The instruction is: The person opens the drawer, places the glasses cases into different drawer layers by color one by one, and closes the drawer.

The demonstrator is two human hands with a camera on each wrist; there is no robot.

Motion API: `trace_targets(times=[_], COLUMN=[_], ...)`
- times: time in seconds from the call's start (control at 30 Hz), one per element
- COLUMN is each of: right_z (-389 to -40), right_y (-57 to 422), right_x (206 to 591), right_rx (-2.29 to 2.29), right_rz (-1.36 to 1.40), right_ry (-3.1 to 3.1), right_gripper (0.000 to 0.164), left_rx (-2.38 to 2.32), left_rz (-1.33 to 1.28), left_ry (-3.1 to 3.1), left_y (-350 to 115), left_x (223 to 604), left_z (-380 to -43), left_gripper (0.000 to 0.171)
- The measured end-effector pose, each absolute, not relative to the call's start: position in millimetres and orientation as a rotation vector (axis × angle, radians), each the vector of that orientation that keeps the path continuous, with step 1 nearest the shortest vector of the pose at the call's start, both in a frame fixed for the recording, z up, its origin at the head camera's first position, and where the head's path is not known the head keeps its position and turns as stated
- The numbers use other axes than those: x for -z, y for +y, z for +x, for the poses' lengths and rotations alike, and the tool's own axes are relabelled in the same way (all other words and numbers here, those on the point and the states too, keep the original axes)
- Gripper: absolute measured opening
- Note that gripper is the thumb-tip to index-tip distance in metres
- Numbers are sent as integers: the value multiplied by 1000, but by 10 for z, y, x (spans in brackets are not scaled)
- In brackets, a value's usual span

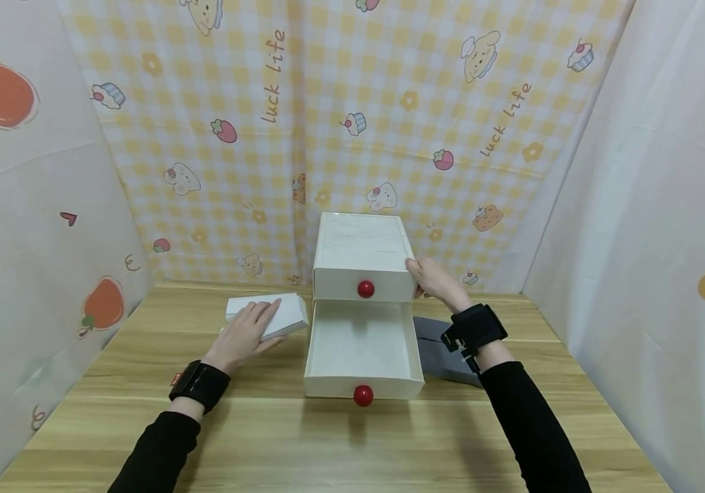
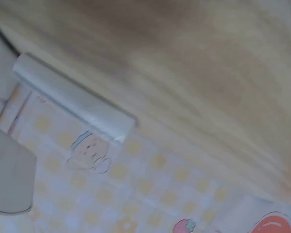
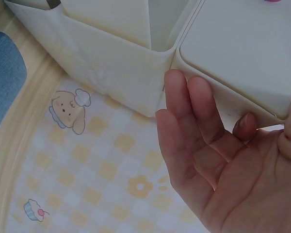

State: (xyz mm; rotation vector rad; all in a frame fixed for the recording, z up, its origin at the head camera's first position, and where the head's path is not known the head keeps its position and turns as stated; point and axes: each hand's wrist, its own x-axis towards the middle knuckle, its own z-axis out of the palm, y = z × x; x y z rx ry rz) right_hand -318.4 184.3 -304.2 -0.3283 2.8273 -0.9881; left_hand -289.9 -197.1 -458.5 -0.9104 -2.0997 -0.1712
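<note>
1. Lower drawer (image 1: 330, 387): bottom centre of frame, pulled well out, red knob (image 1: 363, 396) facing the person. Don't lean on it; extended like this, it could tip the cabinet.
2. Grey item (image 1: 441, 352): right of centre on the table (image 1: 266, 438), beside the drawer, partly hidden by the right wrist. Keep the cuff from dragging it.
3. Left hand (image 1: 244, 337): left of centre, on the white box (image 1: 286, 315). Fingers lie over the top, thumb by the near edge. Can't tell if this grip is clamped or just resting. For any lift I'd take both long sides, light squeeze; looks like thin card.
4. Right hand (image 1: 438, 279): right of centre. Thumb at the top edge, fingers fairly straight against the side; grip apart, not clamped. Decent brace; pads flat, low force, avoid denting.
5. Cabinet (image 1: 364, 239): centre, upright, upper drawer (image 1: 336, 284) pushed in. Hold it square so the drawer runs straight.
</note>
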Motion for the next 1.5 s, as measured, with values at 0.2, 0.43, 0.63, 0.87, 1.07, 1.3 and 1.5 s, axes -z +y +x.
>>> trace_targets(times=[0.2,0.43,0.63,0.87,1.07,1.3,1.5], right_z=[-3177,-3173,-3178,-3189,-3177,-3177,-3176], right_y=[1838,1840,1843,1845,1838,1833,1842], right_x=[3045,3040,3057,3064,3055,3052,3059], right_rx=[991,1005,1000,1010,1000,993,1003], right_rz=[-342,-335,-337,-351,-337,-336,-348], right_ry=[2821,2820,2823,2816,2834,2844,2836], right_gripper=[53,53,53,54,53,53,53], left_rx=[238,153,-1,-132,-272,-409,-546], left_rz=[-984,-1089,-1143,-1207,-1243,-1294,-1304], left_ry=[-1928,-1839,-1774,-1709,-1726,-1888,-1984], left_y=[-1860,-1559,-1233,-890,-663,-447,-338], left_x=[4361,3969,3746,3634,3633,3708,3811], left_z=[-2826,-2713,-2667,-2685,-2725,-2709,-2698], left_gripper=[69,67,68,74,72,54,43])
